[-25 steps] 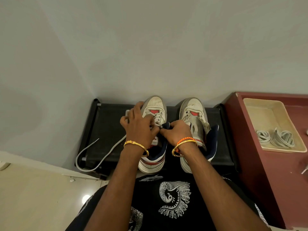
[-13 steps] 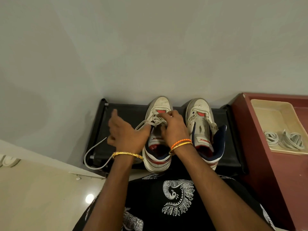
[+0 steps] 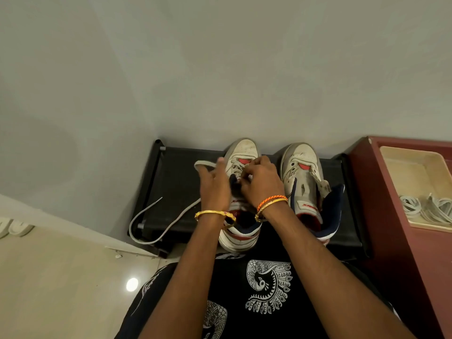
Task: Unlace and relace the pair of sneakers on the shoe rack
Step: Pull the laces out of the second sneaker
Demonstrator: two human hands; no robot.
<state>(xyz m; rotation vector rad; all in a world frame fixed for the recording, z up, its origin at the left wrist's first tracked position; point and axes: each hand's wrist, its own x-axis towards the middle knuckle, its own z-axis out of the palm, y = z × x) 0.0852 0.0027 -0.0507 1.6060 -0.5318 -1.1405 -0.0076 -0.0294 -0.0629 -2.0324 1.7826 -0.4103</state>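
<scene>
Two white high-top sneakers with red and navy trim stand side by side on a black shoe rack (image 3: 176,182). The left sneaker (image 3: 242,152) still has lace in its front eyelets; the right sneaker (image 3: 303,172) has no lace and its tongue lies open. My left hand (image 3: 215,184) hovers over the left sneaker's side and holds a loop of white lace (image 3: 204,165). The lace's long tail (image 3: 146,216) hangs off the rack's left front. My right hand (image 3: 259,179) pinches the lace at the left sneaker's eyelets.
A dark red cabinet (image 3: 396,241) stands right of the rack, carrying a cream tray (image 3: 411,172) with coiled white laces (image 3: 430,209). A grey wall rises right behind the rack. Tiled floor lies at the lower left. My black printed shirt fills the bottom.
My left hand has swung from left of the sneaker up toward its toe, pulling a loop of lace with it. My right hand stays at the left sneaker's eyelets.
</scene>
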